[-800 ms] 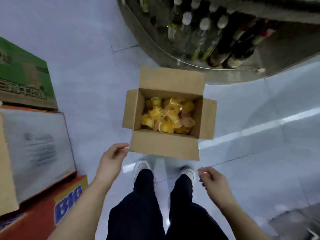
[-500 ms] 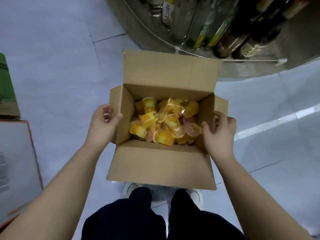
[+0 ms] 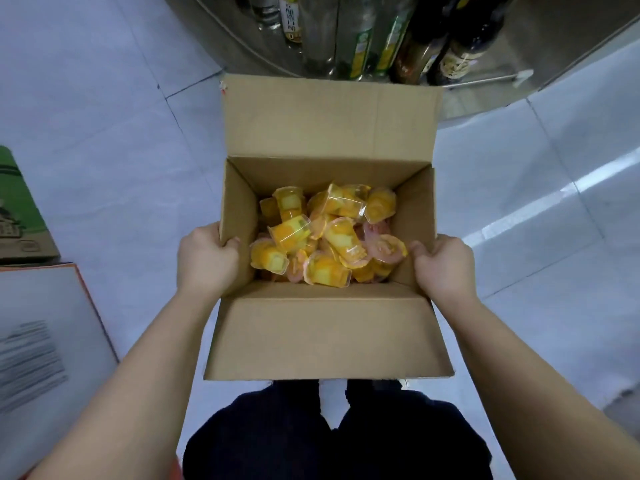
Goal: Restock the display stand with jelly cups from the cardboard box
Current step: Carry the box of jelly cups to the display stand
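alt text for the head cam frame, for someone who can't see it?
Seen from above, a person's left hand and right hand grip opposite side walls of an open cardboard box holding a loose pile of yellow and pink jelly cups. The box is above a pale tiled floor, with shelved bottles beyond.
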A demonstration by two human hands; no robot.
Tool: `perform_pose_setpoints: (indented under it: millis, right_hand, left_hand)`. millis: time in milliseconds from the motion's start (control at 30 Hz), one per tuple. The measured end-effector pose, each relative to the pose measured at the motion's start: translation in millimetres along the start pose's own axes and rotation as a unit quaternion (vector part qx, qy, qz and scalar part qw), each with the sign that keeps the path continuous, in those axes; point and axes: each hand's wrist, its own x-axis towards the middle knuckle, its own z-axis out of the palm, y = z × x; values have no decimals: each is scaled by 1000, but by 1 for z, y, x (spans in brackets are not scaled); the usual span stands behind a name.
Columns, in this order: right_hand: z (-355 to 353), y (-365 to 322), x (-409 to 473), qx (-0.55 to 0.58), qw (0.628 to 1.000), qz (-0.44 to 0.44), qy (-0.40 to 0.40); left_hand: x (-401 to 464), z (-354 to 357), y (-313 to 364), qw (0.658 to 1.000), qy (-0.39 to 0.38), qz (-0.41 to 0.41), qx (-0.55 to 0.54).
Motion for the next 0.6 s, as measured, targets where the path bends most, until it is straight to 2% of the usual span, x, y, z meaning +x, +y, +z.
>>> perform_pose_setpoints:
  millis: [133, 333, 467, 600]
  right_hand:
    - [-91, -14, -72, 20, 1000, 21, 2]
    - [-268, -18, -173, 24, 996, 77, 24]
    - [-373, 5, -213, 39, 992, 102, 69]
    - [-463, 41, -221, 41, 986, 104, 122]
  left_hand:
    - [-74, -73, 54, 1000, -28, -3, 9]
    - [-197, -172, 182, 996, -77, 4, 48]
    - [-257, -195, 273, 993, -100, 45, 47]
    - [-299, -182, 363, 987, -120, 97, 43]
